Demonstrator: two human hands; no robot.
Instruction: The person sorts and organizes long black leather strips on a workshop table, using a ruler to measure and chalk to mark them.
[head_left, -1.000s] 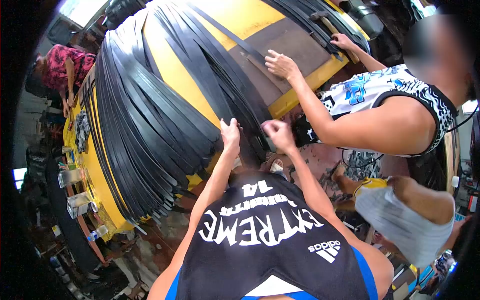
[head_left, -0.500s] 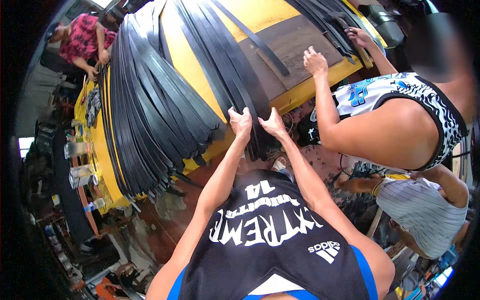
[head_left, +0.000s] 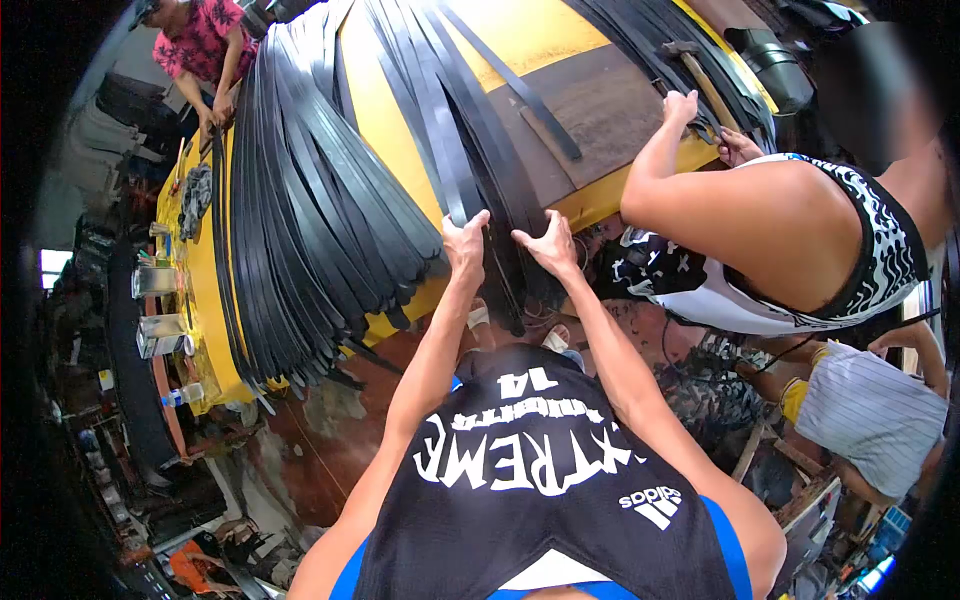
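Note:
Long black strips [head_left: 490, 150], like belt straps, hang over the near edge of a yellow-covered table [head_left: 590, 205]. My left hand [head_left: 465, 247] is closed on one black strip at the left side of this narrow bundle, its thumb on top. At the bundle's right side is my right hand [head_left: 548, 246], thumb stretched toward the strips and apart from the fingers; its lower fingers are partly hidden. The strips' loose ends hang below and between both hands. A wide fan of more black strips [head_left: 300, 210] drapes over the table left of my hands.
A brown board [head_left: 600, 110] lies on the table with a loose strip [head_left: 545, 125] across it. At right, a co-worker [head_left: 780, 225] handles strips near a hammer [head_left: 705, 85]. Another person [head_left: 205, 55] works at the far left; a third [head_left: 865, 410] is behind right. Clear containers [head_left: 160, 335] line the left edge.
My left hand has shifted slightly left and now grips a strip separated from the bundle. The right co-worker's hands have moved closer together, with the hammer lying on the strips.

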